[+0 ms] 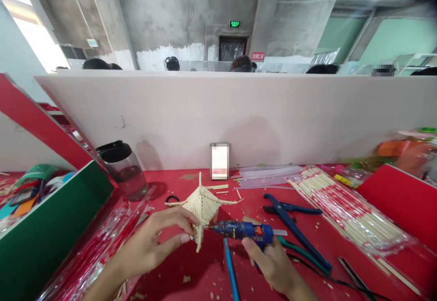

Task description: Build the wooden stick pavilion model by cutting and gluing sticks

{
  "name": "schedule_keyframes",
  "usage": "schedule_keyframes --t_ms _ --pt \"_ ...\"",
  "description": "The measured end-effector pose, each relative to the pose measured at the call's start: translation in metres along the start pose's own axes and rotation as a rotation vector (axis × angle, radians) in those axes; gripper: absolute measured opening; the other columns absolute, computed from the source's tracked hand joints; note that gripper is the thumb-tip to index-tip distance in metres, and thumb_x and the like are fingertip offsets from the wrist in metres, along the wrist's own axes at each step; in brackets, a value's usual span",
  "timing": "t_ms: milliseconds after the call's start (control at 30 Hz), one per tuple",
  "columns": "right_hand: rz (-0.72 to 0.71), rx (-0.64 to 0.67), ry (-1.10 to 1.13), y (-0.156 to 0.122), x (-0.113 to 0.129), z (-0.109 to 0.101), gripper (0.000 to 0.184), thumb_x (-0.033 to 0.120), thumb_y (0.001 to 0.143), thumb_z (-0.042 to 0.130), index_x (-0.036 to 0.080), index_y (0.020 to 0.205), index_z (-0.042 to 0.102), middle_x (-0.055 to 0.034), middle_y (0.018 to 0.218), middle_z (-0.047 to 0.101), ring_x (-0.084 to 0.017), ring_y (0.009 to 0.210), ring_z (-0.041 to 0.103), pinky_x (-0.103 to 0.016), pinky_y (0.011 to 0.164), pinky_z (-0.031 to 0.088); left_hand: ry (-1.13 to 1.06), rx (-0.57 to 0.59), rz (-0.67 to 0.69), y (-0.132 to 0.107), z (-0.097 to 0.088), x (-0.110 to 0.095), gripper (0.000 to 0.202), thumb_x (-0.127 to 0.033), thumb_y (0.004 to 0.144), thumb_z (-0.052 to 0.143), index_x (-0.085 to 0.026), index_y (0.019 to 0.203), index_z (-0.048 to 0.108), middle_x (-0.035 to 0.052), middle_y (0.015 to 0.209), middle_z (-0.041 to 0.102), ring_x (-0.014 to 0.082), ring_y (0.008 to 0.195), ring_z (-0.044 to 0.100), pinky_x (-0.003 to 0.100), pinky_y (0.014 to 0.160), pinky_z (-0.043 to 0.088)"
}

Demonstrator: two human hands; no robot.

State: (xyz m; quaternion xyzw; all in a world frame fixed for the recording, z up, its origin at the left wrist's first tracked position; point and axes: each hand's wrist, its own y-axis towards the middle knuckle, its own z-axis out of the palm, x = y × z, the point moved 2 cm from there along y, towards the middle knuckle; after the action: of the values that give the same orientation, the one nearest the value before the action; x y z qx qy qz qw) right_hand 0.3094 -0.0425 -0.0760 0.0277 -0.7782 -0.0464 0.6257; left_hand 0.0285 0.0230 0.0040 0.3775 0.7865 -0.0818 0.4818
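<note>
A small roof-shaped model made of pale wooden sticks (pixel 202 204) stands on the red table (pixel 218 273). My left hand (pixel 153 242) pinches its lower front edge between thumb and fingers. My right hand (pixel 269 260) grips a blue hot glue gun (pixel 244 230), held level, with its nozzle touching the model's right side near my left fingertips. A blue stick or cord (pixel 230 269) runs down from under the gun.
Blue-handled cutters (pixel 290 219) and green-handled pliers lie right of the gun. Packs of chopsticks (pixel 348 216) lie at right, more wrapped sticks (pixel 92 251) at left. A dark-lidded jar (pixel 124 169), a green-and-red box (pixel 51 228) and a pale partition wall (pixel 239 114) stand behind.
</note>
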Motion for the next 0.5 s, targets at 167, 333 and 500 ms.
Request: schedule_keyframes --t_ms 167,333,500 --pt "0.027 0.012 -0.024 0.0 0.003 0.003 0.051 0.073 0.089 0.058 0.024 0.09 0.069 0.002 0.056 0.05 -0.022 0.059 0.053 -0.032 0.058 0.049 -0.008 0.0 -0.003 0.001 0.0 -0.003 0.014 -0.025 0.1 0.061 -0.022 0.095 0.074 0.0082 0.113 0.075 0.023 0.104 0.07 0.036 0.097 0.051" --pt "0.002 0.088 0.005 0.003 0.004 0.0 0.049 0.071 0.09 0.057 0.023 0.097 0.067 0.0026 0.06 0.053 -0.019 0.054 0.049 -0.031 0.056 0.047 -0.013 -0.004 0.008 0.001 0.001 -0.006 0.015 -0.026 0.1 0.062 -0.022 0.094 0.074 0.0085 0.112 0.076 0.0232 0.103 0.07 0.036 0.096 0.052" --pt "-0.1 0.178 0.03 0.008 0.017 -0.008 0.042 0.064 0.096 0.054 0.023 0.1 0.064 0.0013 0.069 0.056 -0.017 0.059 0.05 -0.028 0.057 0.045 0.001 -0.002 0.014 0.002 0.0 -0.005 0.015 -0.026 0.1 0.061 -0.022 0.094 0.074 0.0084 0.112 0.076 0.0231 0.104 0.07 0.035 0.097 0.051"
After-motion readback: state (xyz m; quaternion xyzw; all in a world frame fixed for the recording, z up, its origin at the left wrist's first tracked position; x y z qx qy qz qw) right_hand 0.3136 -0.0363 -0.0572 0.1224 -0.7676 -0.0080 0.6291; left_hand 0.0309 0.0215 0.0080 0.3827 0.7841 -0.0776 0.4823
